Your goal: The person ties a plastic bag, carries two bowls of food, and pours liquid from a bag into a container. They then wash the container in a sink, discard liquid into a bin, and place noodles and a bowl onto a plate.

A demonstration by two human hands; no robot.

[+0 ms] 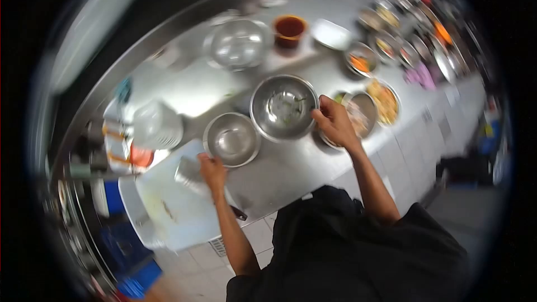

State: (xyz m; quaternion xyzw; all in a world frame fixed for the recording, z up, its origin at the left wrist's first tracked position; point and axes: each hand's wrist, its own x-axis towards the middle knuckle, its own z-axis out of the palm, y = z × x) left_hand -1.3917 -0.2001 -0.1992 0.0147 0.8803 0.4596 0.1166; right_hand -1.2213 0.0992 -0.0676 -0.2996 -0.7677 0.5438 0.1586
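Right hand [337,123]: grips larger steel bowl [266,96] by its rim; holds green scraps [295,107]. Left hand [212,173]: meets smaller steel bowl [232,141], grip unclear. Bowls sit side by side over bench [291,179].

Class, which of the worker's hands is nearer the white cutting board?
Left. The left hand is by the white cutting board, at its right edge; the right hand is farther right, gripping a steel bowl's rim.
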